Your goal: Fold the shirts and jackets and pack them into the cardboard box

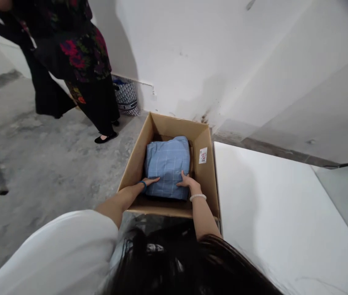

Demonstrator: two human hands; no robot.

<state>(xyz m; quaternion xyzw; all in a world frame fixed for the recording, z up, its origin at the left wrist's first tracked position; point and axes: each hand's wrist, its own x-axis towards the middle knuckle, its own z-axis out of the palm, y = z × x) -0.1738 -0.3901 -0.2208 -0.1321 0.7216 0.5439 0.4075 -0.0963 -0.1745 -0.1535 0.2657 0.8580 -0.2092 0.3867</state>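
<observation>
A folded blue cloth with thin white check lines (168, 159) lies inside an open cardboard box (178, 121). At its near left edge is my left hand (151, 181), thumb on top and the other fingers mostly hidden along the side. My right hand (186, 180) grips the near right side, its thumb and part of its fingers showing on the fabric. Between them the two hands hold the cloth, its folds forming a thick stack. What lies beneath the cloth is mostly hidden.
A white tabletop (263, 196) stands right beside the box. On the far left, a person in dark flowered clothing (78, 61) stands near a patterned bag (127, 97) by the white wall (186, 49). Grey concrete floor (54, 164) stretches to the left.
</observation>
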